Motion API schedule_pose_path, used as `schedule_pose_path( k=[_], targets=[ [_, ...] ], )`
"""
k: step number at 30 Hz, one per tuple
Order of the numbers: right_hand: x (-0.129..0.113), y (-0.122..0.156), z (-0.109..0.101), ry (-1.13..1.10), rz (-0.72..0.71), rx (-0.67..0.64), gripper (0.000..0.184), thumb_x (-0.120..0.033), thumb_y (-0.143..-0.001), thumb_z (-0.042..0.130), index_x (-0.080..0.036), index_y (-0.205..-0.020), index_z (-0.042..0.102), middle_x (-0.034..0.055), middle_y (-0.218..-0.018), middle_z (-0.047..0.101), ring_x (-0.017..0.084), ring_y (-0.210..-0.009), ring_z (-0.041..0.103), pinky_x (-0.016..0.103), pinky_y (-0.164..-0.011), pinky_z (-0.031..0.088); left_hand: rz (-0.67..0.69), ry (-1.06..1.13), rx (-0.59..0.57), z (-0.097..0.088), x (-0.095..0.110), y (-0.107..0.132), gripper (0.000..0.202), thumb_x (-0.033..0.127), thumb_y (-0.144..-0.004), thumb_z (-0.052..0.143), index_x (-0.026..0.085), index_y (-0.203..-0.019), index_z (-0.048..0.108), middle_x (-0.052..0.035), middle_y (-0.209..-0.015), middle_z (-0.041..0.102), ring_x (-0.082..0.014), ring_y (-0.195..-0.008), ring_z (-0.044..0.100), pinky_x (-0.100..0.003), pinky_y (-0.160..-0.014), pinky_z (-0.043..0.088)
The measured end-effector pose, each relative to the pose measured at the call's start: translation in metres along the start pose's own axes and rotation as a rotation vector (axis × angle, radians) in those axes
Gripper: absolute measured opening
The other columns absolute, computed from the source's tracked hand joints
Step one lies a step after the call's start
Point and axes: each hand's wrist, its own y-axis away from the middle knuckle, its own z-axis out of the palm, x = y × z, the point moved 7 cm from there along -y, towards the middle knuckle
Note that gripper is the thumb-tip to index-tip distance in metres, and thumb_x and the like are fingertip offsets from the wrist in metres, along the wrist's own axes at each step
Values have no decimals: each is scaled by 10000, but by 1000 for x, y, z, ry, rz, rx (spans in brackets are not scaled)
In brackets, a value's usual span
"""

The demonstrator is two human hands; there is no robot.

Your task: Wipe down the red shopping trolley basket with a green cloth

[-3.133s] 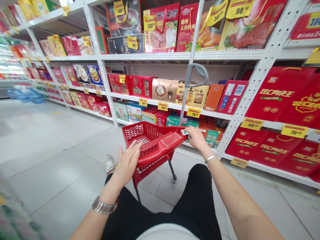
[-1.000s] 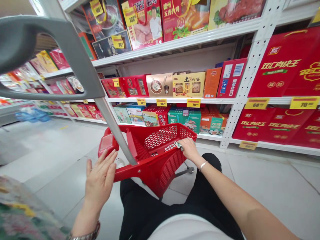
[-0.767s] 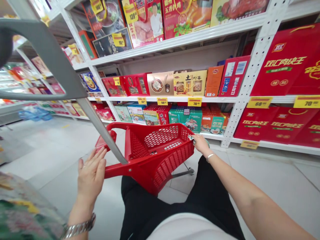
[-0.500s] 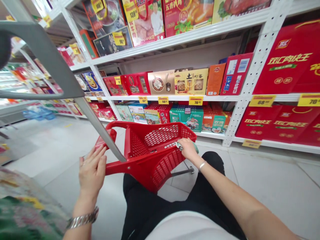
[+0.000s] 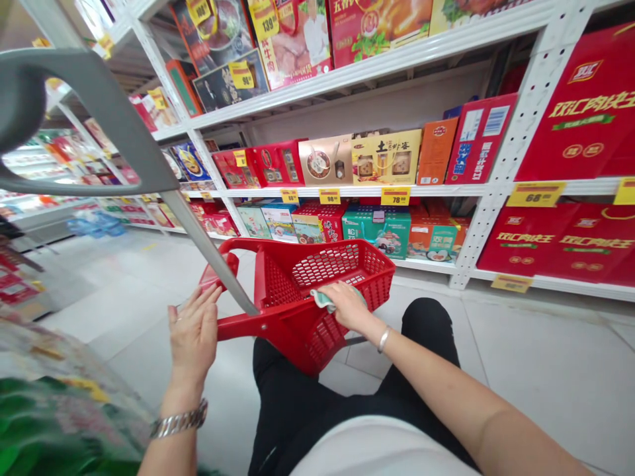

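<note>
Shifted leftward along one red cart (image 5: 285,330) before the shelves (image 5: 441,191), the right hand (image 5: 346,305) grips one cloth (image 5: 322,301); the left hand (image 5: 194,330), flat with fingers outstretched, rests against its handle (image 5: 211,277).

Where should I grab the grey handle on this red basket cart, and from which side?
On the grey handle, probably the thick, rounded bar at its left, coming from that side: the handle leans that way on its pole, and the open loop leaves room to wrap around. Part of the bar is out of view.
</note>
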Motion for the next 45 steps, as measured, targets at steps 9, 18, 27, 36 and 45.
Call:
schedule_pose_path(
  k=[9, 18, 27, 36, 45],
  targets=[
    [142, 13, -45, 189, 413, 4, 386, 29, -831, 479, -148, -1117, 668, 114, -1127, 684, 221, -1090, 592, 369, -1000, 419, 206, -95, 262, 13, 46, 29, 379, 310, -966, 535, 254, -1315, 669, -125, -1153, 761, -310, -1202, 650, -581, -1174, 348],
    [149, 13, -43, 217, 437, -19, 418, -12, -831, 503, -177, -1181, 662, 127, -1225, 664, 249, -1173, 565, 355, -1007, 400, 389, -169, -88, 108, 104, 3, 526, 409, -1016, 459, 163, -1475, 532, -150, -1459, 603, -314, -1434, 475, -550, -1249, 217],
    [123, 12, -38, 213, 421, -69, 677, 55, -764, 480, -200, -1383, 578, 133, -1405, 617, 266, -1327, 520, 518, -1196, 254, 224, -356, -229, 134, 47, -42, 614, 499, -1000, 399, 106, -1443, 561, -192, -1543, 496, -346, -1521, 326, -593, -1268, 56],
    [38, 24, 2, 69, 223, -105, 744, 50, -731, 486, -150, -1445, 541, 169, -1425, 606, 256, -1346, 529, 493, -1189, 333, 240, -312, -545, 185, 74, -17, 517, 413, -1029, 350, 178, -1418, 597, -156, -1526, 524, -332, -1502, 368, -667, -1226, 176],
    [-44, 57, 6, -45, -37, -329, 720, -12, -770, 518, -160, -1475, 491, 170, -1441, 580, 261, -1316, 546, 440, -1132, 398, 183, -252, -631, 187, 87, 19, 475, 410, -1047, 324, 276, -1184, 758, -71, -1477, 594, -336, -1500, 369, -723, -1214, 136]
  ],
)
